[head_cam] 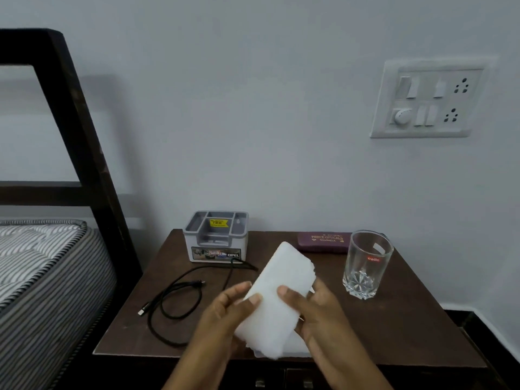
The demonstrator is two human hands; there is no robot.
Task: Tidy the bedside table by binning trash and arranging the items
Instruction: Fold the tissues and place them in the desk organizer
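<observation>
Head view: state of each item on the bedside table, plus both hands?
white napkin stack, held up by both hands
left hand, fingers grip the stack's left edge
right hand, pinches its right edge
glass, upright, empty
grey organizer, upright, open top
black cable, loosely looped on the table
maroon glasses case, closed, lying flat

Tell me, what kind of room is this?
Probably a bedroom: a striped mattress on a dark bed frame stands beside a small table holding a glass and a glasses case.
</observation>
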